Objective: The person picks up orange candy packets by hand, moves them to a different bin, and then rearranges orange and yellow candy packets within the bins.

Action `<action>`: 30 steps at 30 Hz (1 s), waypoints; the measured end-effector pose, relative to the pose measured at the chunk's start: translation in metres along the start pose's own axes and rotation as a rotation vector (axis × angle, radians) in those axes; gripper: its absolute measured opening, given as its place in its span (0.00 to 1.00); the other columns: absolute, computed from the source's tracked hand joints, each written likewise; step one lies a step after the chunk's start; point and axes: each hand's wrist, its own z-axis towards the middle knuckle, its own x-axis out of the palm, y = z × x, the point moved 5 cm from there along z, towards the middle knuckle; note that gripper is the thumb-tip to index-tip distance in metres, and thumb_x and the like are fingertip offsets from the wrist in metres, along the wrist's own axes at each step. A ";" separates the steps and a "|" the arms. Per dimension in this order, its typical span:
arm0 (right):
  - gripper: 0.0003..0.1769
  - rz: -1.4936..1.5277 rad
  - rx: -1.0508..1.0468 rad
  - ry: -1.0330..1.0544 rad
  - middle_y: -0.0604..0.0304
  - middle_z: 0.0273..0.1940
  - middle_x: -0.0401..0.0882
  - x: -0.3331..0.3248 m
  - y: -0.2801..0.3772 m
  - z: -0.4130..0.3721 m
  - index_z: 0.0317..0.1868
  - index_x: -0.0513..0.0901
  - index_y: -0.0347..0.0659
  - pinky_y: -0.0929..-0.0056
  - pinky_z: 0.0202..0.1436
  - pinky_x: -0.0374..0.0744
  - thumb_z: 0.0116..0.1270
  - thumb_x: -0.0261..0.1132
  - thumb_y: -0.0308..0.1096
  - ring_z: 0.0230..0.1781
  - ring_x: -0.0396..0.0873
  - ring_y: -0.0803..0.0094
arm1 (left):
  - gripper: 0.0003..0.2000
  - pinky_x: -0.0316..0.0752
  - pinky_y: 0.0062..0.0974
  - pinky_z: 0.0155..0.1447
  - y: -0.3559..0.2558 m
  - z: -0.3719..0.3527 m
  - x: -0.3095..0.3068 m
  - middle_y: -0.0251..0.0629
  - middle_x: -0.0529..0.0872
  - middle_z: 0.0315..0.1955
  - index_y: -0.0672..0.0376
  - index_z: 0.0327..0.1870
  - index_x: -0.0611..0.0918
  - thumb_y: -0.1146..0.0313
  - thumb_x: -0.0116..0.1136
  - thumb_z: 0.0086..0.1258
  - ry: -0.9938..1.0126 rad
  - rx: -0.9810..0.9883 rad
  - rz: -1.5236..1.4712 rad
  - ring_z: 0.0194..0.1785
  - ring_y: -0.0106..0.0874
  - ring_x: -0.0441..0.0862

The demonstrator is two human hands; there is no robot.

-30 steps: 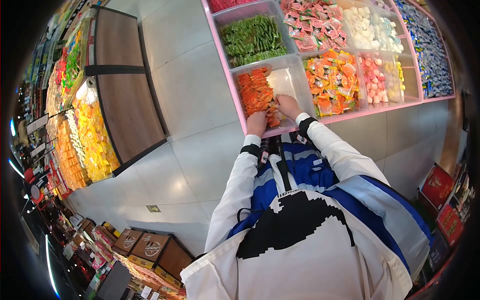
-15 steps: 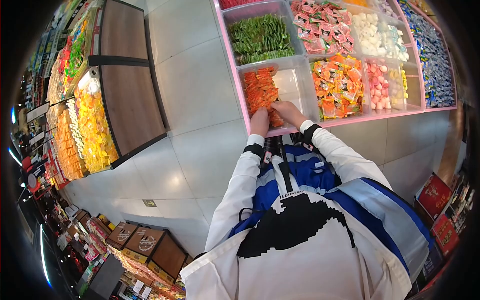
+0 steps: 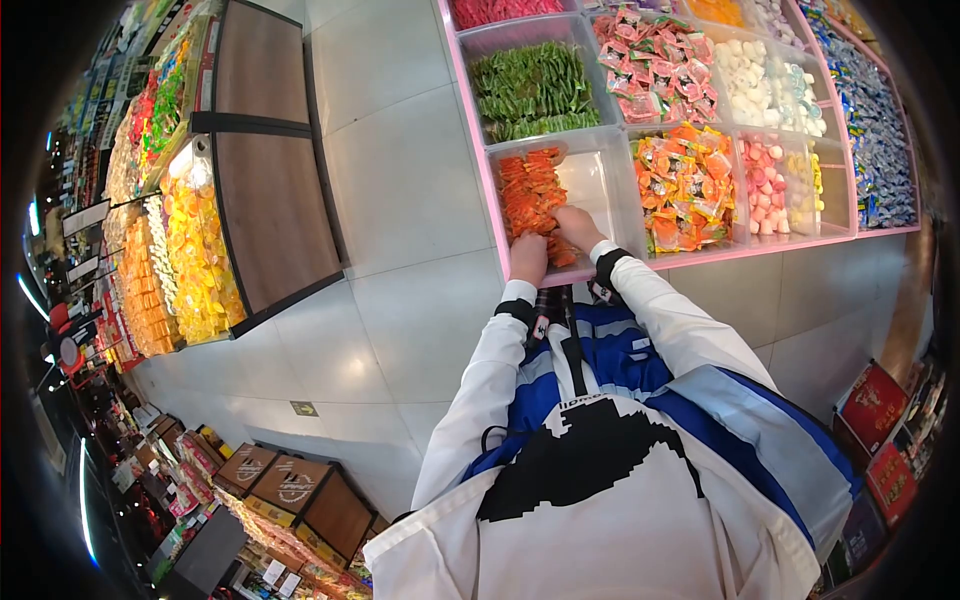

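A shop aisle with pale floor tiles runs beside a pink-rimmed display surface (image 3: 492, 215) of clear bins. In one bin (image 3: 605, 175), a single heap of glossy orange packets (image 3: 525, 185), too many to count, lies along the left wall, its long axis running away from the person. The left hand (image 3: 528, 258) lies flat, fingers together, at the heap's near end. The right hand (image 3: 580, 228) curls onto it, perhaps pinching a packet.

right hand (image 3: 578, 228) fingertips out of sight among orange packets (image 3: 527, 190); red sweets bin (image 3: 500, 10) partly beyond top edge
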 end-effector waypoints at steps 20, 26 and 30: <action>0.19 0.699 0.235 0.061 0.50 0.39 0.81 0.036 -0.035 -0.017 0.48 0.73 0.32 0.71 0.46 0.77 0.54 0.58 0.15 0.43 0.80 0.65 | 0.08 0.71 0.38 0.50 -0.004 0.006 -0.009 0.54 0.76 0.41 0.69 0.36 0.76 0.75 0.47 0.61 -0.143 0.123 -0.339 0.45 0.48 0.74; 0.18 0.717 0.286 0.130 0.52 0.37 0.81 0.027 -0.029 -0.023 0.48 0.72 0.35 0.71 0.43 0.76 0.54 0.59 0.19 0.41 0.80 0.65 | 0.08 0.72 0.41 0.46 -0.011 0.003 -0.018 0.51 0.79 0.31 0.68 0.35 0.75 0.71 0.51 0.61 -0.058 -0.005 -0.425 0.42 0.48 0.77; 0.18 0.649 0.343 0.152 0.49 0.37 0.81 0.019 -0.037 -0.017 0.45 0.73 0.35 0.70 0.43 0.76 0.52 0.61 0.22 0.39 0.80 0.61 | 0.08 0.72 0.39 0.45 -0.019 0.008 -0.020 0.46 0.80 0.27 0.65 0.33 0.77 0.69 0.54 0.59 -0.024 0.147 -0.152 0.40 0.43 0.78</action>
